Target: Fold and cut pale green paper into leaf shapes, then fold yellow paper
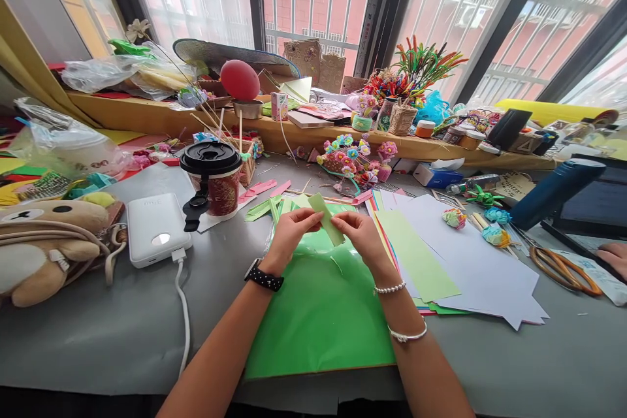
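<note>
Between my two hands is a light green paper strip [327, 219], held up at a slant over the desk. My left hand [292, 230] pinches its upper left part, with thumb and fingers closed on it. On the strip's right edge, lower down, the fingers of my right hand [361, 235] are closed too. Under both hands lies a large glossy green sheet [323, 313]. Several folded light green strips [267, 209] rest just behind my left hand, with pink strips [259, 188] beside them.
White and coloured paper sheets [470, 255] are stacked to the right, near orange-handled scissors [563, 271]. A lidded cup [215, 186], a white power bank [157, 228] with its cable and a plush toy [53, 241] stand left. Another person's hand [614, 257] shows at the right edge.
</note>
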Demonstrator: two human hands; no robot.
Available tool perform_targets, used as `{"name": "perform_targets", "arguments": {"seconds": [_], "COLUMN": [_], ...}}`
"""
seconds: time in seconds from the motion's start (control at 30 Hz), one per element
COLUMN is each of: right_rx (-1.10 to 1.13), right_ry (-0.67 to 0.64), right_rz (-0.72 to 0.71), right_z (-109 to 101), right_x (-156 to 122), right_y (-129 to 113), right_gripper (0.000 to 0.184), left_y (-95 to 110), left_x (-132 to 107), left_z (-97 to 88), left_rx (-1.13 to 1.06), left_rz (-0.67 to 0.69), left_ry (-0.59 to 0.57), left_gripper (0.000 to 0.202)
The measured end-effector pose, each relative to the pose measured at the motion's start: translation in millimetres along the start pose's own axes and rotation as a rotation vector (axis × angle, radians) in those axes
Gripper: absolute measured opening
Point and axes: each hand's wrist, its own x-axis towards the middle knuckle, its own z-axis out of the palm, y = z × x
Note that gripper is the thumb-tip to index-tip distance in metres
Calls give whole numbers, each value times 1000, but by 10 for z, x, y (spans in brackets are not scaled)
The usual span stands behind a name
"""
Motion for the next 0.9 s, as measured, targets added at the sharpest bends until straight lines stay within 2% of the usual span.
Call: {"name": "perform_targets", "arguments": {"seconds": [0.2,0.4,0.6,0.9], "right_rx": [-34,21,32,-39], "right_ry": [-59,-66,-73,-54], "right_rz": [-19,36,60,68], "right_z": [3,14,-21,-49], "right_x": [-5,-3,14,24], "right_y": [-11,-13,25,34], "right_gripper": [20,21,22,22], "left_y": [-8,-24,-20,-27], "left_x": [-4,-5,15,30], "left_z": [-8,20,-4,-17], "left_rx": [57,50,-119,-214], "left_rz": [-15,-2,3,36], "left_ry": [-90,34,118,227], "left_gripper": [29,28,33,30]}}
